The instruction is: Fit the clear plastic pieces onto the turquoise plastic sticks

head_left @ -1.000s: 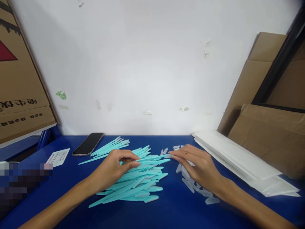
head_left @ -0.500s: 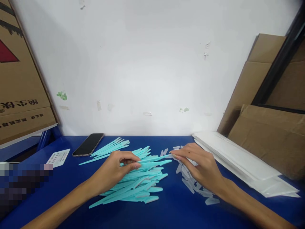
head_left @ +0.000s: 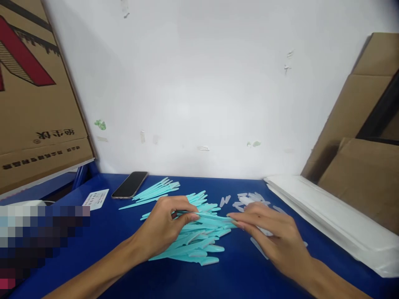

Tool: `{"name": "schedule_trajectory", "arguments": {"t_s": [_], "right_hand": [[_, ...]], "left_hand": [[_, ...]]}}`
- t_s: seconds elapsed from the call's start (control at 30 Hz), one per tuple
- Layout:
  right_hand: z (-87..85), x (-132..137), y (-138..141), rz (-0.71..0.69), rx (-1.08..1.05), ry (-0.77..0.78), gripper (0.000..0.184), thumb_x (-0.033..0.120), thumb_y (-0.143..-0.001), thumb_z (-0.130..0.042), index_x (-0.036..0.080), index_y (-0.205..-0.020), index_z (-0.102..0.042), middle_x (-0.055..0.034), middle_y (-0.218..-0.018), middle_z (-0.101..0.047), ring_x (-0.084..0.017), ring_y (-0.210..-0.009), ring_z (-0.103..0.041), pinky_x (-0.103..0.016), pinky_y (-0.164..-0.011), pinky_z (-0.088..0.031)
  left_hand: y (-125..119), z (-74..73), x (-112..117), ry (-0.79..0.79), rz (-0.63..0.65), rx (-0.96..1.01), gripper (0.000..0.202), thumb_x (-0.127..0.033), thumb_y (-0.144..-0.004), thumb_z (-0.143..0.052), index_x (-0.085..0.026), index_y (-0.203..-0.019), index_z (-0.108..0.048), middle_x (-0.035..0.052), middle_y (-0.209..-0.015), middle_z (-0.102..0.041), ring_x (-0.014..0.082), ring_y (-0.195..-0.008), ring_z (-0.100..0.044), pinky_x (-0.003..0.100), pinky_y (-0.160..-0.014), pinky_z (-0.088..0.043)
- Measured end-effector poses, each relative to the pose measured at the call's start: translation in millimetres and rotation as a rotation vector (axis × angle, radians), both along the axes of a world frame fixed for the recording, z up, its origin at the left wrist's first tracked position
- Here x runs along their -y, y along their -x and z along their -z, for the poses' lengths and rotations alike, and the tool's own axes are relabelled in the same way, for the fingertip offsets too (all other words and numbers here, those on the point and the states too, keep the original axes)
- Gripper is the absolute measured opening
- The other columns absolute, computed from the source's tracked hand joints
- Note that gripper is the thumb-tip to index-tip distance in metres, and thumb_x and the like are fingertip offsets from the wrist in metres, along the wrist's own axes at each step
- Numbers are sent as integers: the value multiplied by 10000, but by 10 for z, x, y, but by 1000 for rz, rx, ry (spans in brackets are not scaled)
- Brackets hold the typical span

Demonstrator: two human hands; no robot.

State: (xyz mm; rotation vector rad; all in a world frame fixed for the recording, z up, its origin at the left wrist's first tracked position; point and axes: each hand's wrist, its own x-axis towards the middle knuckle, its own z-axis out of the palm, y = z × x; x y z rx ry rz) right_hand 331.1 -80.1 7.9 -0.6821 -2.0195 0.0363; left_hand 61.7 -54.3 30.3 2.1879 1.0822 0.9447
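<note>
Over a loose pile of turquoise eyebrow razors (head_left: 190,247), my left hand (head_left: 166,224) pinches a turquoise eyebrow razor (head_left: 213,219) by its handle, between thumb and forefinger. My right hand (head_left: 277,234) is closed at that razor's right-hand end, thumb and fingertips pressed together. Whether a clear cap sits in those fingertips is hard to make out. Translucent plastic caps (head_left: 245,200) lie scattered behind and beneath my right hand, which covers part of them. Farther back on the left is a neater fan of turquoise razors (head_left: 156,190).
A phone (head_left: 131,185) and a printed card (head_left: 96,199) lie on the blue table (head_left: 124,224) at left. White flat packets (head_left: 324,220) are stacked at right. Cardboard boxes (head_left: 40,112) flank both sides, with a white wall (head_left: 193,91) behind.
The view has shifted slightly left. My right hand's fingertips have moved closer to my left hand along the razor, and both hands sit a bit lower.
</note>
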Motion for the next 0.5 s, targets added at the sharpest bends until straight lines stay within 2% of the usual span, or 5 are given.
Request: {"name": "schedule_trajectory", "arguments": {"t_s": [0.23,0.3,0.4,0.43,0.5], "right_hand": [[-32,-12,-7,63,11,-45,249,175,-966,-594,303,-1121,-741,-37,-896,-767,-212,-766,-713,-326,-679,-585],[-34,-32,-14,120,26,8,212,244,-979,-585,307,-1126,-725,-46,-951,-769,-231,-830,-722,-329,-695,-596],[-8,-62,-12,215,107,138,311,379,-974,-599,304,-1273,-645,-60,-1070,-756,-259,-930,-717,-351,-736,-599],[7,-71,-8,215,144,178,307,409,-974,-596,302,-1257,-652,-54,-1053,-759,-255,-914,-719,-348,-740,-594],[32,-84,0,165,214,269,217,426,-998,-558,296,-1074,-715,-15,-873,-762,-217,-777,-715,-313,-692,-568]], "left_hand": [[-17,23,17,0,-2,31,239,-345,-927,-629,-207,-791,-768,33,-765,-697,158,-692,-548,272,-600,-393],[-24,12,26,-10,-8,54,247,-362,-928,-624,-207,-803,-771,37,-767,-698,164,-694,-556,279,-605,-408],[-25,-9,33,-18,-8,80,228,-343,-934,-617,-215,-825,-771,25,-783,-702,159,-707,-574,283,-634,-421],[-25,-15,33,-21,-12,83,223,-334,-935,-616,-215,-824,-768,20,-785,-699,158,-714,-578,280,-638,-421],[-27,-24,29,-8,-17,74,223,-335,-939,-609,-211,-828,-758,12,-792,-692,149,-700,-577,271,-629,-423]]}}
